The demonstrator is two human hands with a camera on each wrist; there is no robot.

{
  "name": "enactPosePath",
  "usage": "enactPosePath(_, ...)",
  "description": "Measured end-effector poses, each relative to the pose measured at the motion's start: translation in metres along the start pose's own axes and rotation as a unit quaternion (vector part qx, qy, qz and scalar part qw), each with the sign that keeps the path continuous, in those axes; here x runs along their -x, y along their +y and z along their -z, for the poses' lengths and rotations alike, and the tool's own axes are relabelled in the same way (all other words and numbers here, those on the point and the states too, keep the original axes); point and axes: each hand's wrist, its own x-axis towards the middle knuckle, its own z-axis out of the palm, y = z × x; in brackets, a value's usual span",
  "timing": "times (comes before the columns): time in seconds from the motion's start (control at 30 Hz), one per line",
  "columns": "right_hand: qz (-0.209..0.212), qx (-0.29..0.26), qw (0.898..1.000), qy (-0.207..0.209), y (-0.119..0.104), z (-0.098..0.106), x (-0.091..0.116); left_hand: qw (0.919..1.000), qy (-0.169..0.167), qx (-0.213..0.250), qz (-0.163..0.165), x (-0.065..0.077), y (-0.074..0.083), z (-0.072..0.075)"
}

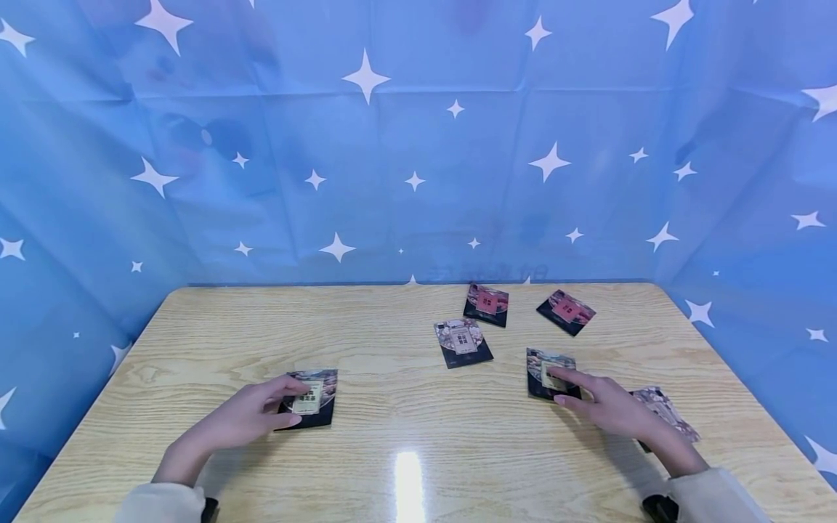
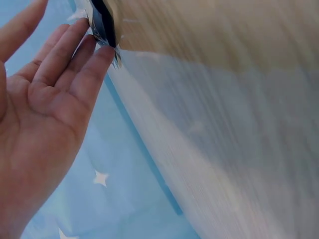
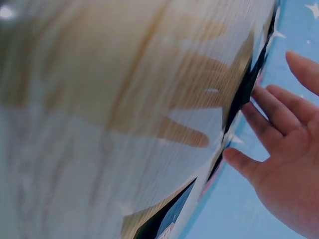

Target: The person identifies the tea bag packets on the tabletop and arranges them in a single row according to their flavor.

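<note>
My left hand (image 1: pixel 245 412) rests with its fingertips on a flat, square, dark packet (image 1: pixel 322 399) with a pale yellow label, at the left of the table. In the left wrist view its fingers are nearly straight against the packet (image 2: pixel 103 22), the thumb held apart. On the right, my right hand (image 1: pixel 611 407) touches a similar yellow-labelled packet (image 1: pixel 538 378) with its fingertips. The right wrist view shows those fingers extended at the packet's edge (image 3: pixel 241 92), the thumb away from it. A packet with a pale floral print (image 1: pixel 670 412) lies partly hidden behind my right wrist.
Farther back lie a packet with a pale pink label (image 1: pixel 461 343) and two red-labelled packets, one near the back edge (image 1: pixel 487 303) and one to its right (image 1: pixel 566 312). A blue star-printed cloth (image 1: pixel 418 211) surrounds the wood-grain table (image 1: pixel 392 392) behind and on both sides.
</note>
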Motion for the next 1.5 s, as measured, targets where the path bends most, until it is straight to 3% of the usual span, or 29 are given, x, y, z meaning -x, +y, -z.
enactPosePath(0.2, -0.006, -0.006, 1.0, -0.006, 0.0, 0.001, 0.0, 0.9996, 0.023, -0.016, 0.006, 0.012, -0.013, 0.011)
enactPosePath(0.77, -0.005, 0.0, 1.0, -0.005, -0.002, 0.0, 0.0, 0.9988, 0.029, -0.038, 0.007, 0.036, -0.032, 0.037)
enactPosePath(0.93, -0.009, 0.001, 1.0, -0.007, -0.002, 0.001, 0.0, 0.9983, 0.039, -0.042, 0.002, 0.038, -0.032, 0.037)
enactPosePath(1.2, -0.012, 0.0, 1.0, -0.009, 0.0, 0.001, 0.0, 0.9942, 0.094, -0.048, 0.022, 0.039, -0.027, 0.029)
enactPosePath(1.5, -0.011, 0.002, 1.0, -0.011, 0.001, 0.001, 0.0, 0.9944, 0.089, -0.033, 0.047, 0.039, -0.023, 0.023)
